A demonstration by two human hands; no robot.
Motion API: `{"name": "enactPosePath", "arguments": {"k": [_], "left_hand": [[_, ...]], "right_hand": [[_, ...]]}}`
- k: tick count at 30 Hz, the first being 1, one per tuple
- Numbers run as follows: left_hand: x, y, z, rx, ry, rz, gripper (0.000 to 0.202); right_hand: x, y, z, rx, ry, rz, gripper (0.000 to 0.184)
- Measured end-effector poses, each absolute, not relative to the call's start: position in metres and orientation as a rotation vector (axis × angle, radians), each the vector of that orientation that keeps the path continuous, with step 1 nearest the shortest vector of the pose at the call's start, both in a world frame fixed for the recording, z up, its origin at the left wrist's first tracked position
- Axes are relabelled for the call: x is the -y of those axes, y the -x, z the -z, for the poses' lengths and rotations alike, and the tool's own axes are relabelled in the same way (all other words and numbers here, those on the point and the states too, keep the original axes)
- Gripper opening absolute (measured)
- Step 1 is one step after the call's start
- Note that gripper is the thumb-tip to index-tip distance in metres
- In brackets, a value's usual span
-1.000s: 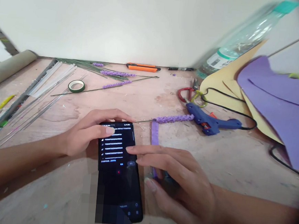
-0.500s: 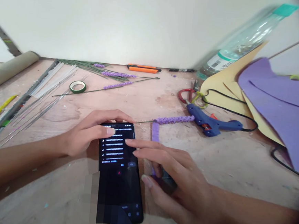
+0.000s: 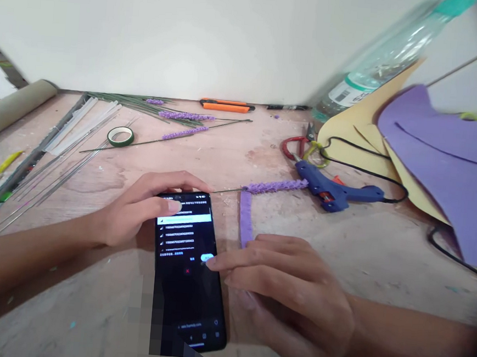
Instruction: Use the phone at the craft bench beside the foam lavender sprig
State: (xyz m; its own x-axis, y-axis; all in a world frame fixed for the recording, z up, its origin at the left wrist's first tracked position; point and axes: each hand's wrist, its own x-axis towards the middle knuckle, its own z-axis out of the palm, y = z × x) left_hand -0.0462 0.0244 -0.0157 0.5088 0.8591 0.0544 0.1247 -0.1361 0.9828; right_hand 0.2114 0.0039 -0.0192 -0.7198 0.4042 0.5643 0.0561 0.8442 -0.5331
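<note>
A black smartphone (image 3: 187,301) lies on the table with a dark list on its lit screen; one row is highlighted and a button glows blue. Its lower left is blurred by pixel blocks. My left hand (image 3: 137,209) grips the phone's top end, thumb over the screen and fingers across the upper edge. With loosely bent fingers, my right hand (image 3: 290,298) touches the screen by the blue button, holding nothing. Beside the phone, a purple strip (image 3: 245,215) runs down behind my right hand from a purple flower spike (image 3: 277,187) on a thin stem.
A blue glue gun (image 3: 332,191) and red-handled scissors (image 3: 294,146) lie right of the spike. Behind are green tape (image 3: 120,144), flower stems (image 3: 185,115) and an orange cutter (image 3: 226,106). Glue sticks (image 3: 75,127), a bottle (image 3: 379,68) and purple foam sheets (image 3: 443,145) lie around.
My right index finger has moved down the screen to the button, which is now blue. A list row has become highlighted. My left hand keeps its grip on the phone.
</note>
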Motion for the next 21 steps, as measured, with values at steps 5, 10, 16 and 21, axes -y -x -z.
{"name": "enactPosePath", "arguments": {"k": [5, 10, 16, 21], "left_hand": [[-0.0253, 0.0458, 0.0160, -0.867, -1.651, -0.797, 0.037], [-0.0262, 0.0473, 0.0165, -0.852, -1.677, -0.810, 0.038], [-0.0268, 0.0463, 0.0176, -0.857, -1.669, -0.801, 0.037], [-0.0250, 0.0484, 0.0156, -0.866, -1.677, -0.790, 0.037]], "right_hand": [[-0.0032, -0.2126, 0.0192, 2.300, 0.331, -0.652, 0.025], [-0.0023, -0.2129, 0.0200, 2.263, 0.323, -0.681, 0.024], [0.0005, -0.2120, 0.0184, 2.246, 0.351, -0.689, 0.022], [0.0018, -0.2138, 0.0187, 2.250, 0.356, -0.670, 0.020]]}}
